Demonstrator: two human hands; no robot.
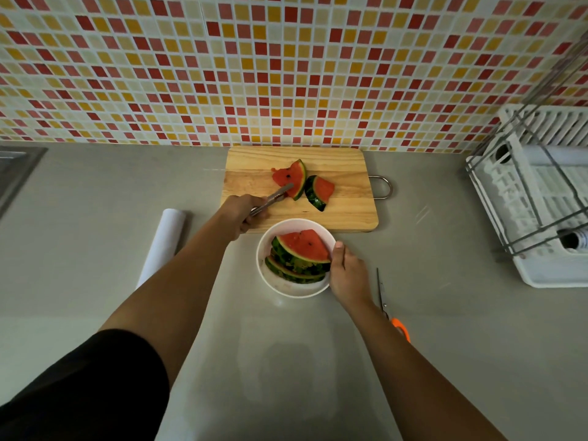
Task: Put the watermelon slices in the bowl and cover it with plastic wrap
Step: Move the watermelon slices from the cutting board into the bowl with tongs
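A white bowl [280, 286] stands on the grey counter just in front of a wooden cutting board [343, 198]. Several watermelon slices [302, 249] lie stacked in the bowl. Two more slices rest on the board: one [291, 176] to the left, the other [321, 190] to its right. My left hand [241, 214] grips metal tongs [272, 198], whose tips meet the lower edge of the left slice. My right hand [345, 270] holds the bowl's right rim, thumb on the edge. A white roll of plastic wrap [164, 243] lies left of my left forearm.
Orange-handled scissors [386, 308] lie on the counter right of my right wrist. A white dish rack [541, 198] stands at the right edge. A sink corner [16, 167] shows at the far left. A tiled wall rises behind the board.
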